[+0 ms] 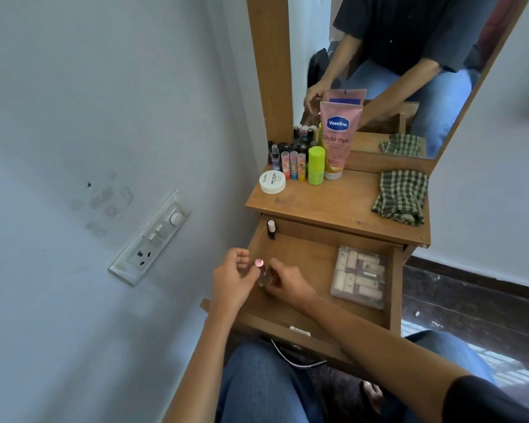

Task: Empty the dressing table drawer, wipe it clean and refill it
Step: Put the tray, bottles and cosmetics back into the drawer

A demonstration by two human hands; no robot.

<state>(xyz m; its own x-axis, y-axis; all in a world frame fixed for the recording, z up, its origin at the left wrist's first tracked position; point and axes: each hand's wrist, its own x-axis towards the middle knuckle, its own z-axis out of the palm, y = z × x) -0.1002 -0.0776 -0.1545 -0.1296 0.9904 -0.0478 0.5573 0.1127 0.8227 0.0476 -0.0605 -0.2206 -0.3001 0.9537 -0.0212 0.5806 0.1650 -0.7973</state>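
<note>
While the right hand (284, 282) curls its fingers round the glass body of a small clear bottle (261, 277) with a pink cap, the left hand (232, 279) sits just beside it. Its thumb lies against the bottle's left side and its fingers are bent above; whether it truly grips cannot be told. The bottle is upright over the near left part of the open drawer (306, 254). In the drawer's far left corner stands a dark nail polish bottle (271, 229) with a white cap, and along its right side lies a clear pack of small tubes (359, 277). On the tabletop beyond, a white jar (272, 182), a green container (316, 166) and a pink Vaseline tube (338, 138) crowd the far left, well apart from a checked cloth (400, 196) on the right.
</note>
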